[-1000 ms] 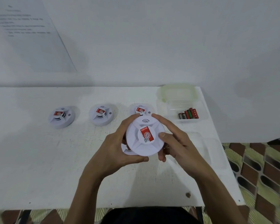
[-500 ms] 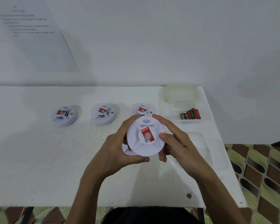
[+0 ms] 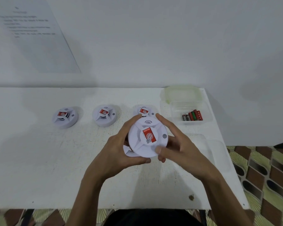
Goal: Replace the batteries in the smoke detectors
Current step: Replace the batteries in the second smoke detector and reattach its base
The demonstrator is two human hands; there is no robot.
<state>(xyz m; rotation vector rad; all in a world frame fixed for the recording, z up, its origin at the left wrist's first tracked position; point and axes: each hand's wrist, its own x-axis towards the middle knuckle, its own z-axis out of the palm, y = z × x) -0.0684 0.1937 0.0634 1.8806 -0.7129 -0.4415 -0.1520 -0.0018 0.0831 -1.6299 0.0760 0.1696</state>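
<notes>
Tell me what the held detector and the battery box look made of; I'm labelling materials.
The held smoke detector looks like matte white moulded plastic: smooth ribs, soft sheen, with a glossy red paper or film sticker. The battery container seems thin clear plastic, since the table shows through its walls; its lid looks frosted and greenish.

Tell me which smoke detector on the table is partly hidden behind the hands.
The rightmost of the three in the row, next to the battery box. The other two sit in full view farther left.
</notes>
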